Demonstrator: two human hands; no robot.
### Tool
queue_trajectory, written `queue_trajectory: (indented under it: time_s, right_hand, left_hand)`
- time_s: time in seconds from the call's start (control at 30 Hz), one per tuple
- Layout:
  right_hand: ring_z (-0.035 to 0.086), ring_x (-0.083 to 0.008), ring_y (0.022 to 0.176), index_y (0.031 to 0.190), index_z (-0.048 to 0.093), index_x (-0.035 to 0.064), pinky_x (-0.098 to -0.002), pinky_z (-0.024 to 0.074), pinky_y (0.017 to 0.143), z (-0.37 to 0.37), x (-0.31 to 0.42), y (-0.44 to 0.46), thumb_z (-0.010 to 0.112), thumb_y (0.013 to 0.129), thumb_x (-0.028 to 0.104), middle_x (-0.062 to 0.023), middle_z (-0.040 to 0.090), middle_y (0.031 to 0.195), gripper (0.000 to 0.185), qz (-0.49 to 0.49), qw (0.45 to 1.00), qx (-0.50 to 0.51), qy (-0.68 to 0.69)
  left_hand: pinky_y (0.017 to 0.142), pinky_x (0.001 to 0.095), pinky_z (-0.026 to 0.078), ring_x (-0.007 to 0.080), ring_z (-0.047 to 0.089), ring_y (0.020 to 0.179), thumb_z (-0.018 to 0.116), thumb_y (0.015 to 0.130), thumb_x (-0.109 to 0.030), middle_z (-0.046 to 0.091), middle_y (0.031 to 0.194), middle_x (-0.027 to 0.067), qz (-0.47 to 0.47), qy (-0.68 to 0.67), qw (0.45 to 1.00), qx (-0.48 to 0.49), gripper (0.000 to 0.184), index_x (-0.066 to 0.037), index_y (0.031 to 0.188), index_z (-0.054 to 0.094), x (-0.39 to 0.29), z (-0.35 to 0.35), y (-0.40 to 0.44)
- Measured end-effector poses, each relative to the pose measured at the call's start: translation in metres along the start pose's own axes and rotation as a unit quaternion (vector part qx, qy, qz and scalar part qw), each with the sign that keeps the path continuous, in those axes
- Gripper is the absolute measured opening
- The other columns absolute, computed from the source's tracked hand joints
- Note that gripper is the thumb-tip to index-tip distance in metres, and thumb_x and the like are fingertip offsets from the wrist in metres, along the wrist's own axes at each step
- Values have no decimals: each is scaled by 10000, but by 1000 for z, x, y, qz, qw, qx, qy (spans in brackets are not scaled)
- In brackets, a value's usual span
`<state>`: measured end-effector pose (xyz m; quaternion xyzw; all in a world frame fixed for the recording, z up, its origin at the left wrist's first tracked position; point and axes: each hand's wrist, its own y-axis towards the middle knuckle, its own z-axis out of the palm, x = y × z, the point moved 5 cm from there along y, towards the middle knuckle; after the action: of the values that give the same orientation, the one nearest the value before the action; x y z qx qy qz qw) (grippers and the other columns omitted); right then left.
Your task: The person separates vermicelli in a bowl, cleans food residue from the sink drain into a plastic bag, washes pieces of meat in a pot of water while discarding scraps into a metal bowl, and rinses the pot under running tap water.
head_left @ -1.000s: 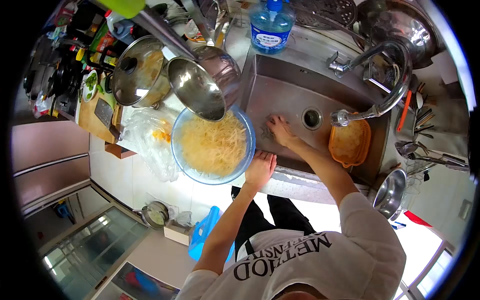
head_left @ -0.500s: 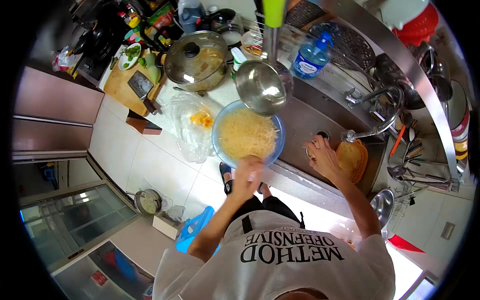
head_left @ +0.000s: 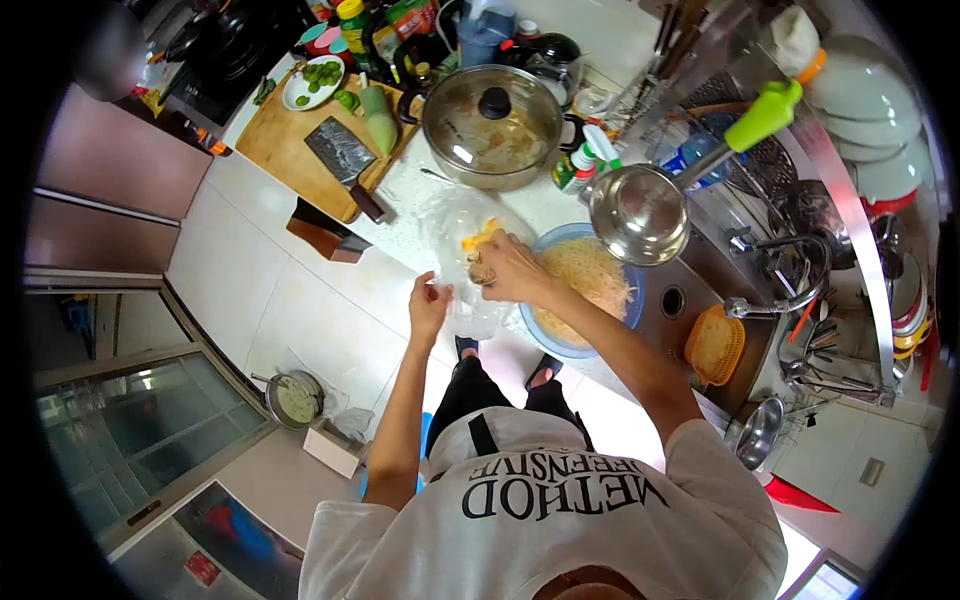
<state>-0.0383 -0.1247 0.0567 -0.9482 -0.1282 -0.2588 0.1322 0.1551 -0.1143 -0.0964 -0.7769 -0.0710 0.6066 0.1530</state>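
Note:
My left hand (head_left: pixel 430 300) pinches the edge of a clear plastic bag (head_left: pixel 467 312) at the counter's front edge. Over the same bag is my right hand (head_left: pixel 508 268), its fingers curled round something small and brownish that I cannot make out. Orange-yellow scraps (head_left: pixel 481 235) lie in the bag just beyond my right fingers. Right beside the bag stands a blue-rimmed bowl (head_left: pixel 585 285) full of pale yellow shreds, partly covered by my right forearm.
A lidded pot (head_left: pixel 492 125) and a spray bottle (head_left: pixel 580 165) stand behind the bag. A cleaver (head_left: pixel 340 155) lies on the cutting board (head_left: pixel 270 135). A hanging ladle (head_left: pixel 640 213) overlaps the bowl. The sink holds an orange basket (head_left: pixel 715 345).
My right hand has moved left from the sink to the plastic bag. My left hand has gone from the bowl's front to the bag's edge. The view has shifted left.

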Motion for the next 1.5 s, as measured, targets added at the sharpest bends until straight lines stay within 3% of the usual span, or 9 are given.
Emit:
queue_trajectory:
  time_s: [0.17, 0.4, 0.5, 0.6, 0.8, 1.0, 1.1, 1.4, 1.5]
  right_hand:
    - [528, -376, 1029, 1198, 482, 68, -465, 412, 846, 36, -18, 50, 781, 592, 130, -183, 587, 990, 678, 65, 962, -31, -262]
    - [534, -360, 1036, 1172, 436, 49, -420, 430, 879, 40, -37, 40, 777, 654, 161, -197, 540, 1077, 630, 63, 995, -68, 29]
    - [516, -364, 1051, 1163, 456, 42, -410, 435, 897, 52, -35, 36, 774, 650, 168, -184, 522, 1105, 617, 109, 994, -24, 7]
    - [496, -348, 1077, 1182, 490, 61, -419, 432, 894, 32, -13, 42, 768, 646, 169, -151, 522, 1122, 613, 18, 989, -141, -36]
    - [488, -303, 1081, 1211, 540, 104, -415, 400, 914, 1, 8, 49, 779, 637, 197, -96, 522, 1118, 629, 83, 991, -79, -63]
    - [503, -334, 1109, 1199, 550, 83, -427, 408, 920, -58, 65, 29, 791, 659, 240, -136, 536, 1195, 612, -14, 973, -232, -4]
    - [482, -303, 1143, 1240, 520, 89, -426, 391, 941, 12, 21, 33, 760, 683, 178, -101, 517, 1231, 613, 15, 996, -75, -49]
    - [468, -323, 1164, 1285, 505, 89, -438, 378, 974, -89, 97, -2, 753, 710, 186, -110, 498, 1267, 635, 3, 950, -311, 40]
    - [473, -323, 1154, 1279, 512, 99, -441, 378, 978, 36, 7, 11, 745, 725, 193, -106, 501, 1261, 609, 20, 994, -101, -36]
  left_hand:
    - [590, 248, 508, 61, 509, 646, 590, 897, -54, 533, 759, -10, -23, -189, 982, 21, 295, 17, 1178, 535, -57, -5, -13]
    - [591, 246, 523, 54, 496, 633, 590, 904, -70, 516, 745, -27, -31, -206, 978, 30, 280, -6, 1173, 548, -76, -25, 1]
    - [590, 243, 524, 51, 495, 633, 597, 903, -76, 517, 749, -32, -43, -221, 973, 44, 279, -17, 1172, 553, -73, -25, 2]
    - [590, 243, 525, 50, 494, 636, 604, 902, -85, 518, 759, -33, -61, -222, 971, 58, 282, -24, 1174, 555, -71, -23, 2]
    - [601, 238, 519, 51, 493, 666, 604, 906, -98, 513, 782, -35, -28, -193, 979, 51, 288, -22, 1180, 554, -74, -29, 11]
    - [612, 222, 473, 64, 488, 699, 609, 879, -69, 485, 777, -29, -7, -185, 982, 37, 352, 17, 1216, 549, -94, -35, 16]
    - [611, 213, 457, 71, 482, 716, 614, 861, -46, 482, 780, -21, 30, -171, 984, 38, 380, 35, 1226, 545, -97, -34, 17]
    - [622, 205, 459, 68, 486, 741, 609, 859, -28, 483, 799, -19, 63, -129, 987, 66, 371, 36, 1221, 556, -110, -39, 11]
    - [618, 203, 461, 68, 499, 750, 591, 866, -21, 494, 812, -18, 79, -111, 988, 76, 365, 31, 1225, 555, -115, -37, 10]
